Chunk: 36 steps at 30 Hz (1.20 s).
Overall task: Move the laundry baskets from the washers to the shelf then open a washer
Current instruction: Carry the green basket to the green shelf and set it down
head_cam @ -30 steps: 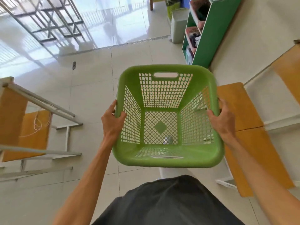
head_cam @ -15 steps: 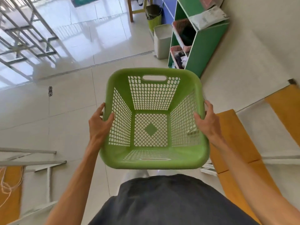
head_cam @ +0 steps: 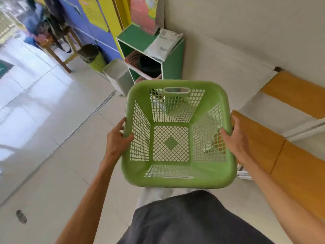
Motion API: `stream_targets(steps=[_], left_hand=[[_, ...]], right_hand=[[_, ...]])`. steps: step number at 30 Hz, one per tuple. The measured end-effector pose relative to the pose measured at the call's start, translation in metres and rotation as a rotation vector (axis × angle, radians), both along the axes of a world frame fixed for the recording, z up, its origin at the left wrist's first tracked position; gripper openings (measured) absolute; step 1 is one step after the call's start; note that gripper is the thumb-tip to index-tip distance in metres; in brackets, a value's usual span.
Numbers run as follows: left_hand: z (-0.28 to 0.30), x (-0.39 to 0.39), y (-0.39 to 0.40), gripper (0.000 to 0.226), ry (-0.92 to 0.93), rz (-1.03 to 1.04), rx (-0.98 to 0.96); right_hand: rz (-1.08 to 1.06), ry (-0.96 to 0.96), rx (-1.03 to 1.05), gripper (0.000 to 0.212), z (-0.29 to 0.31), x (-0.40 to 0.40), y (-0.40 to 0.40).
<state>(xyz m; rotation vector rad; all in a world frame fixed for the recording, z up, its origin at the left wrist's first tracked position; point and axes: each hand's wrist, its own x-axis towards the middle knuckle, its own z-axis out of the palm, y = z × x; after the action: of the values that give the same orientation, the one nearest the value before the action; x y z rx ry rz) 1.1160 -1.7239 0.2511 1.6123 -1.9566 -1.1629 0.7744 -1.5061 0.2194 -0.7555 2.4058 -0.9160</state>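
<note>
Carrying the empty green perforated plastic laundry basket (head_cam: 177,138) between left hand (head_cam: 118,138) and right hand (head_cam: 234,138), each curled over a side rim; green wooden shelf (head_cam: 171,66) ahead. Looks light, stiff; rims seem the best hold.

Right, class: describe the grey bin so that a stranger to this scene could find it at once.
Start at the green shelf against the far wall. On the floor just left of it stands the grey bin, boxy and plain-sided. Unlike the round yellow-green bin further left with its dark liner, it is rectangular and pale, and shows no liner.
</note>
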Motion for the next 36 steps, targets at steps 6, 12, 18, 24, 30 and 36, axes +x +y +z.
stream_targets(steps=[6, 12, 18, 24, 30, 36], left_hand=[[0.0, -0.064, -0.11, 0.072, -0.028, -0.256, -0.06], [-0.027, -0.148, -0.186, 0.078, -0.074, -0.484, -0.045], [-0.056, -0.215, -0.235, 0.08, -0.113, -0.638, 0.02], [-0.126, -0.264, -0.281, 0.084, -0.311, -0.785, 0.081], [-0.203, -0.313, -0.305, 0.084, -0.416, -0.927, 0.092], [-0.302, -0.356, -0.328, 0.082, -0.403, -0.959, 0.093]], right_hand=[[-0.297, 0.002, -0.051, 0.063, -0.013, 0.011, -0.025], [-0.524, -0.099, -0.029, 0.075, -0.034, -0.01, -0.048], [-0.577, -0.18, 0.035, 0.081, -0.051, -0.041, -0.083], [-0.567, -0.185, 0.24, 0.076, -0.097, -0.085, -0.119], [-0.571, -0.299, 0.342, 0.074, -0.178, -0.134, -0.149], [-0.518, -0.341, 0.399, 0.073, -0.291, -0.179, -0.174]])
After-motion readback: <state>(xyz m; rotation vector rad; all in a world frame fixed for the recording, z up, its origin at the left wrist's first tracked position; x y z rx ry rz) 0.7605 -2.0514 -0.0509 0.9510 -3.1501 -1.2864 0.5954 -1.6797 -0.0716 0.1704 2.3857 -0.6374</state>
